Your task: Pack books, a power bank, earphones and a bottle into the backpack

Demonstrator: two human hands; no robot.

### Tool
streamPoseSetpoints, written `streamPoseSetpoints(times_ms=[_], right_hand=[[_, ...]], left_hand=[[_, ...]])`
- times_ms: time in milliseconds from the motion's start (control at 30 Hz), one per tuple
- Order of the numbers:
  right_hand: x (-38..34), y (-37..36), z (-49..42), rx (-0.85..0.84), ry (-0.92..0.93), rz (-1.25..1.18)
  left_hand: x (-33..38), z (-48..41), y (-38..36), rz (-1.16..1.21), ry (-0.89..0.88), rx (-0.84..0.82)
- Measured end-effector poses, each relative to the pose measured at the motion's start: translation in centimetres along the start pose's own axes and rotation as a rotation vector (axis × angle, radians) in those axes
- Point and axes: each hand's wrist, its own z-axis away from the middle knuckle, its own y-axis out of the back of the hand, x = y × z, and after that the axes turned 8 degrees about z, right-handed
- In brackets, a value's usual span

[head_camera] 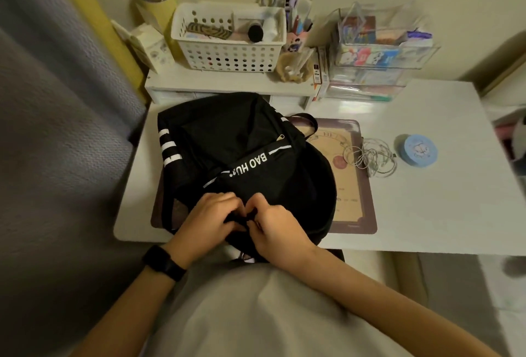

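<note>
The black backpack (242,157) lay flat on the white tabletop (427,208), partly over a brown-edged mat (353,186), its near end at the table's front edge. The left hand (209,220) and right hand (277,227) met at that near end, each grip closed, with fingers curled and pinching the bag's black fabric; what exactly lay between the fingertips was hidden. A tangle of white earphones (373,158) sat to the right of the bag, beside a round blue tin (417,150).
</note>
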Motion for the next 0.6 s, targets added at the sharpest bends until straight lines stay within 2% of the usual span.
streamPoseSetpoints(times_ms=[167,333,533,600], right_hand=[[2.3,2.4,2.2,0.056,-0.044,-0.023],[6.5,5.5,3.5,0.114,-0.202,0.035],[8.3,6.2,3.2,0.090,-0.468,0.230],[7.8,6.3,3.0,0.072,-0.470,0.310]], left_hand=[[0.2,-0.6,0.2,-0.080,-0.075,-0.003],[0.5,-1.2,1.0,-0.168,-0.015,-0.042],[3.9,-5.0,1.4,-0.329,0.160,-0.427],[5.8,-6.9,1.1,-0.277,0.107,-0.436]])
